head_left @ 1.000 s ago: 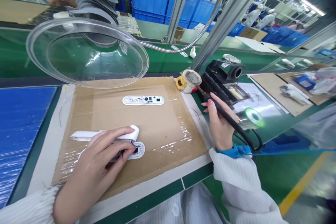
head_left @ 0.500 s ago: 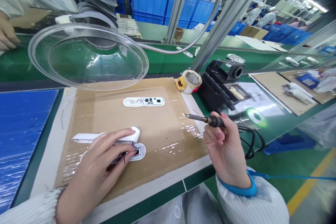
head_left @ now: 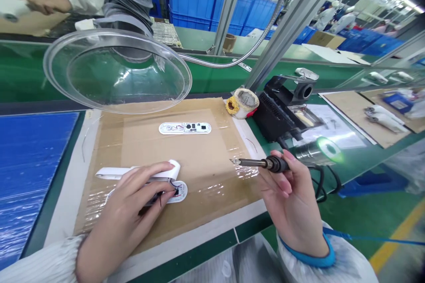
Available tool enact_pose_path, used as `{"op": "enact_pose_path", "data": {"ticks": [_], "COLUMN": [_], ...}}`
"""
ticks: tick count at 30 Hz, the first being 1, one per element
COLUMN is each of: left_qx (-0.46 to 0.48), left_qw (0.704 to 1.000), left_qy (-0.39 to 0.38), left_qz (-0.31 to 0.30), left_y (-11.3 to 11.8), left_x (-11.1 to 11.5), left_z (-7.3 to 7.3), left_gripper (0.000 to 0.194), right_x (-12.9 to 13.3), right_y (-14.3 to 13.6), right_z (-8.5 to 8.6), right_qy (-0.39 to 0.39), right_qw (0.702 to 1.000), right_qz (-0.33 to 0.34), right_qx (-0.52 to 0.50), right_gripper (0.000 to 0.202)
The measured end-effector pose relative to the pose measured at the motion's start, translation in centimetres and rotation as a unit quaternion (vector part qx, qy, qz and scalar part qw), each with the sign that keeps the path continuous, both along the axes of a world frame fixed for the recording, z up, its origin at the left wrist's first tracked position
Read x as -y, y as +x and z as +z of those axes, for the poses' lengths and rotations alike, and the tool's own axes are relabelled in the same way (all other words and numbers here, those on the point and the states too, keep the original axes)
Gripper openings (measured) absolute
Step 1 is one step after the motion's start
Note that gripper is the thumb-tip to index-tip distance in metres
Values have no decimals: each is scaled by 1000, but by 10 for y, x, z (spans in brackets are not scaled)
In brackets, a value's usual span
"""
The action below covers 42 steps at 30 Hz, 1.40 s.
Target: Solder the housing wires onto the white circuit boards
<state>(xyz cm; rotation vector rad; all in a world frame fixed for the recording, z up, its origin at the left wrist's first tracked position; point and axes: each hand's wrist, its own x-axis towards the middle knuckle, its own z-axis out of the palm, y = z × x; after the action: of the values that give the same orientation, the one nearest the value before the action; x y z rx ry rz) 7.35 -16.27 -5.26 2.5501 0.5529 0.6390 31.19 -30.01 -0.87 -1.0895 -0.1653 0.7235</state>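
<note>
My left hand (head_left: pixel 131 212) is closed over a white plastic housing (head_left: pixel 113 172) and a white circuit board (head_left: pixel 182 190) beside it. Its index finger rests on the housing, while the thumb and another finger pinch a thin dark wire (head_left: pixel 160 199) over the board. The hand covers much of both parts. In my right hand (head_left: pixel 294 203) is a soldering iron (head_left: pixel 265 163), its tip pointing left above the cardboard mat (head_left: pixel 212 168), apart from the board. Another white circuit board (head_left: pixel 184 128) lies farther back on the mat.
A clear round fume hood (head_left: pixel 116 101) hangs at the back left. Behind the iron stand a small decorated cup (head_left: pixel 245 102), a black soldering station (head_left: pixel 277 112) and a solder spool (head_left: pixel 317 150). A co-worker's hand (head_left: pixel 46 1) is at upper left. Blue sheeting (head_left: pixel 33 177) lies left.
The soldering iron has dropped slightly and lies more level. My left hand keeps its grip. The co-worker's hand has shifted, with a white object now beside it. The whole view has moved a little.
</note>
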Motion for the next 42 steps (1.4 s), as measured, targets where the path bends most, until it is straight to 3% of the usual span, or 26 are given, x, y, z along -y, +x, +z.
{"op": "enact_pose_path", "data": {"ticks": [9, 20, 27, 30, 33, 37, 39, 42], "left_qx": [5, 5, 14, 17, 13, 8, 4, 0], "left_qw": [1000, 1000, 1000, 1000, 1000, 1000, 1000, 1000], "left_qy": [1, -25, -15, -8, -3, 8, 11, 8], "left_qz": [3, 2, -5, -8, -11, 2, 7, 8], "left_y": [0, -3, -4, -1, 2, 5, 5, 4], "left_x": [1, 1, -1, -1, -1, 1, 2, 3], "left_z": [0, -7, -8, -5, 0, 0, -2, -2], "left_gripper": [8, 10, 10, 10, 10, 11, 12, 12], "right_x": [0, -6, -3, -2, 0, 0, -3, -10], "right_y": [-1, 0, 0, -2, -2, 1, 1, -4], "right_z": [0, 8, 8, 4, -8, -28, -34, -38], "right_qy": [2, 51, 76, 55, -22, -113, -98, -37], "right_qw": [1000, 979, 977, 989, 994, 939, 924, 912], "right_qz": [-1, 46, 71, 84, 73, 83, 63, 14], "right_qx": [16, -194, -188, -112, 80, 313, 363, 409], "right_gripper": [16, 19, 16, 17, 24, 21, 16, 27]}}
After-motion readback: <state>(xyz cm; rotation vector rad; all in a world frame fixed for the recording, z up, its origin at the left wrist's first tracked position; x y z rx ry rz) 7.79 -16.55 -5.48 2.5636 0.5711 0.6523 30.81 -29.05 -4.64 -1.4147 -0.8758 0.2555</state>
